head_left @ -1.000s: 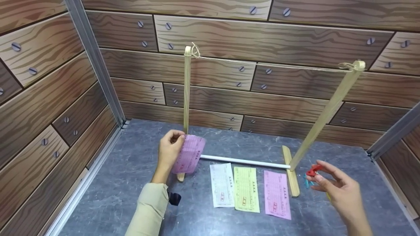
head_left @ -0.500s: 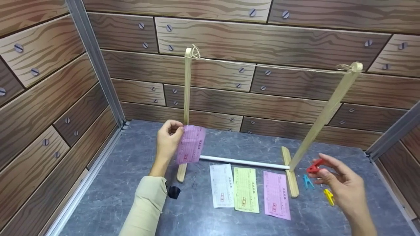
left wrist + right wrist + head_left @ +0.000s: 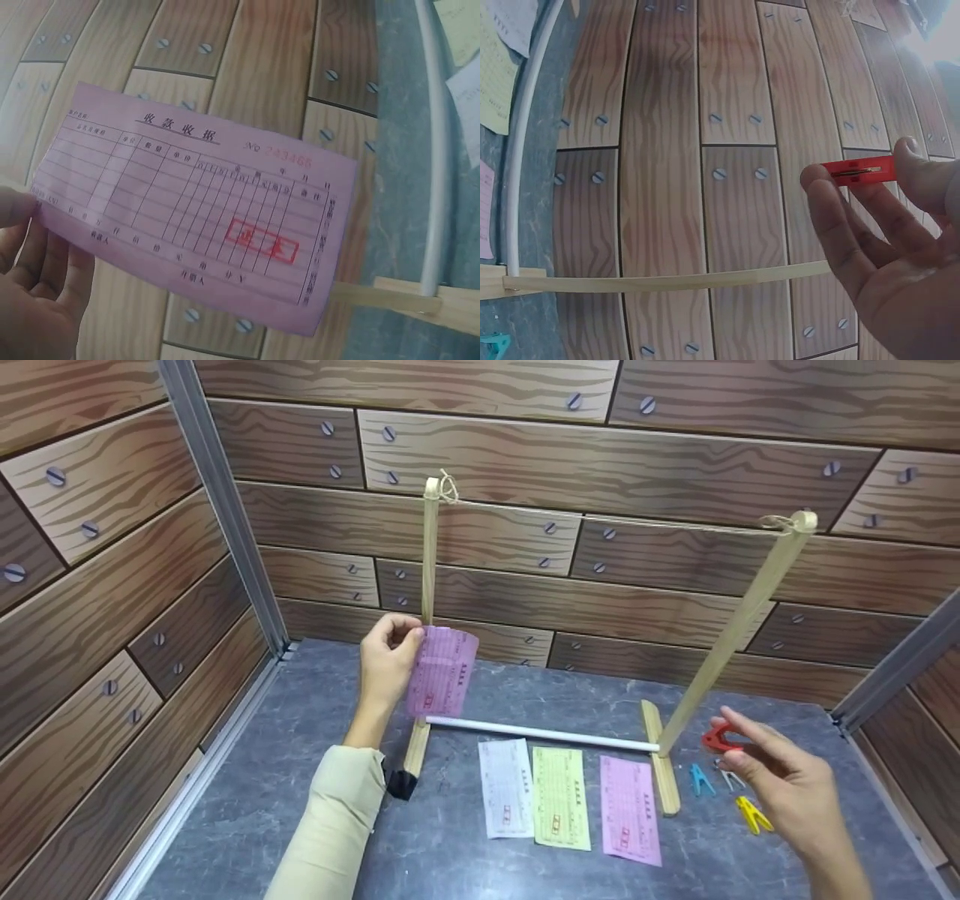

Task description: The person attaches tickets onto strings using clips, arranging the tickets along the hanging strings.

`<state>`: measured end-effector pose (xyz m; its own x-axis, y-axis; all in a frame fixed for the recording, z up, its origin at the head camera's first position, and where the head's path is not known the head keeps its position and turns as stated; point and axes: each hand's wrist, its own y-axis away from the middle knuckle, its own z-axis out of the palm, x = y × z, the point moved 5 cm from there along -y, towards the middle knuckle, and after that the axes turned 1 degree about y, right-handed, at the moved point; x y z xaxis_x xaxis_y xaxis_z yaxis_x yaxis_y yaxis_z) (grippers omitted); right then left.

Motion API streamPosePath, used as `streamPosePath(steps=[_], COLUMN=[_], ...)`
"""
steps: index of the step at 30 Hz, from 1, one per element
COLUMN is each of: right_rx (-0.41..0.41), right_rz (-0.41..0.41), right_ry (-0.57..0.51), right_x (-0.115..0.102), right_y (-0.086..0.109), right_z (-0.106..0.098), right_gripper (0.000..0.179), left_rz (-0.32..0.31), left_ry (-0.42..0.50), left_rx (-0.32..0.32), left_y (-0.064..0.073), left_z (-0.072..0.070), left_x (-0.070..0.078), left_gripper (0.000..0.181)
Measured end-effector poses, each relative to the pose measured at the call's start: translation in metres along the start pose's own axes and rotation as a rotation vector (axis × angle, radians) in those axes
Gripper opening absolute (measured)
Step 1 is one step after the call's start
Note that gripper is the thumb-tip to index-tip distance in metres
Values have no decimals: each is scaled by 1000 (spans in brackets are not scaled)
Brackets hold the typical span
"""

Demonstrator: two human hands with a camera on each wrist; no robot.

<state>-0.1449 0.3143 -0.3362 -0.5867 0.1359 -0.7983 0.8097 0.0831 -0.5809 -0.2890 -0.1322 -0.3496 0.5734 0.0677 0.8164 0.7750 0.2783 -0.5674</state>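
Note:
My left hand (image 3: 388,664) pinches a pink receipt slip (image 3: 444,671) by its upper left corner, in front of the left wooden post (image 3: 430,555). In the left wrist view the slip (image 3: 195,202) shows a printed grid and a red stamp. Between thumb and fingers my right hand (image 3: 787,780) holds a red clothespin (image 3: 720,737), to the right of the right post (image 3: 739,630). The right wrist view shows the clothespin (image 3: 859,171) edge-on, with its metal spring. A thin string (image 3: 600,519) runs between the tops of both posts.
A white slip (image 3: 505,787), a yellow slip (image 3: 561,797) and another pink slip (image 3: 630,808) lie in front of the white rod (image 3: 540,733). Blue (image 3: 701,780), pale (image 3: 729,775) and yellow clothespins (image 3: 753,814) lie near my right hand. Wood-patterned walls (image 3: 480,450) surround the grey table.
My left hand has raised the pink slip up along the left post. The right hand, still holding the red clothespin, has risen slightly, and the clothespins on the table show more fully.

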Motion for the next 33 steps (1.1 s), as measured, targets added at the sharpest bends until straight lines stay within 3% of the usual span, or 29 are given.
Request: streamPosePath(steps=[3,12,17,24,33], right_rx=[-15,-87,-52,-44,-14], right_rz=[-17,-101,-58,-84,-53], right_ry=[46,24,71,63,248], right_x=[-4,-12,-16,-21,-26], right_y=[-1,-8,-10,-13,-16], right_z=[1,5,5,4,4], right_gripper=[44,45,45,47,49], left_rz=[9,1,27,58,75], left_ry=[0,-2,-24,-65,-94], left_rx=[10,30,40,37,44], left_y=[-5,-21,-34,-50,-65], left_z=[3,11,17,26,34], left_x=[6,26,42,64,84], left_gripper=[9,5,6,6,6])
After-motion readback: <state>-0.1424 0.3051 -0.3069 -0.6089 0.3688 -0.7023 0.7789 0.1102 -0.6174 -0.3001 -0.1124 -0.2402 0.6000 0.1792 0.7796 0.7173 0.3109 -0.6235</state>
